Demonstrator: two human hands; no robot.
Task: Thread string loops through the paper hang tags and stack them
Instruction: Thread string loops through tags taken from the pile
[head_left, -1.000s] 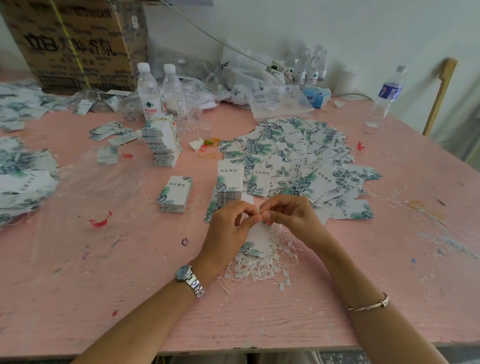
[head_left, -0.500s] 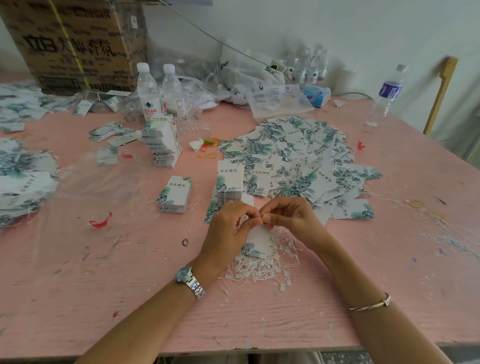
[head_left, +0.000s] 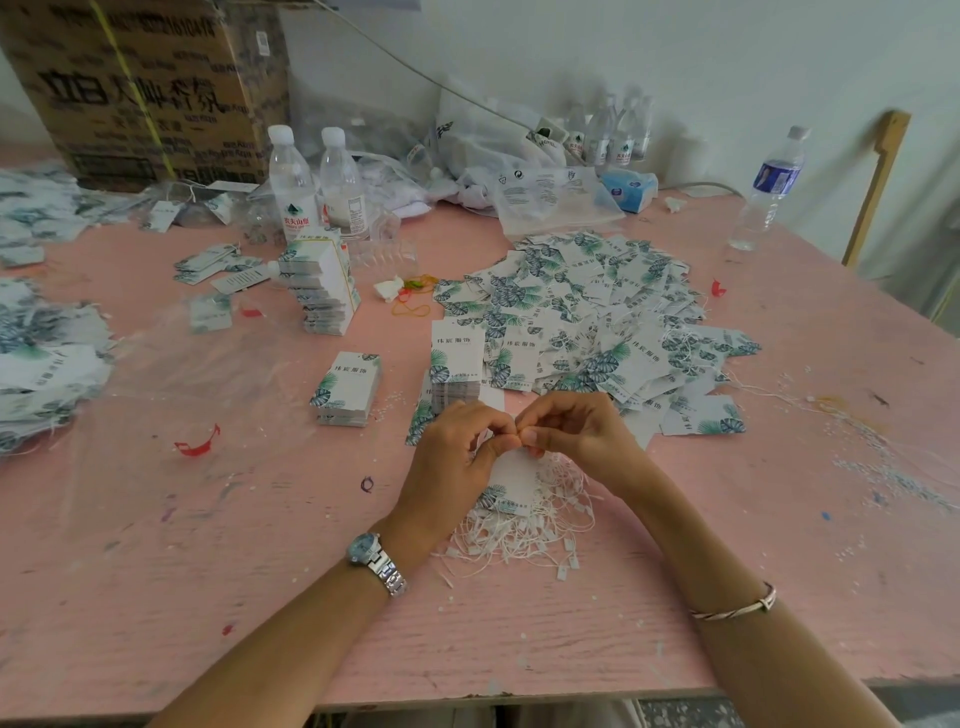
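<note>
My left hand (head_left: 457, 452) and my right hand (head_left: 576, 431) meet fingertip to fingertip above the table's near middle. Together they pinch the top of one white hang tag with a leaf print (head_left: 511, 483), which hangs down between them. Whether a string is in the pinch I cannot tell. Under the hands lies a heap of white string loops (head_left: 524, 530). Just behind the hands stands a neat stack of tags (head_left: 454, 369). A wide loose pile of leaf-print tags (head_left: 582, 306) spreads behind and to the right.
On the pink table (head_left: 260, 571) are a short tag stack (head_left: 345, 389), a tall tag stack (head_left: 322, 286), two water bottles (head_left: 317, 182), a cardboard box (head_left: 145, 88) at back left, more tags (head_left: 41, 364) at the left edge and a lone bottle (head_left: 769, 187) at right.
None; both hands stay pinched together on the tag in the same spot.
</note>
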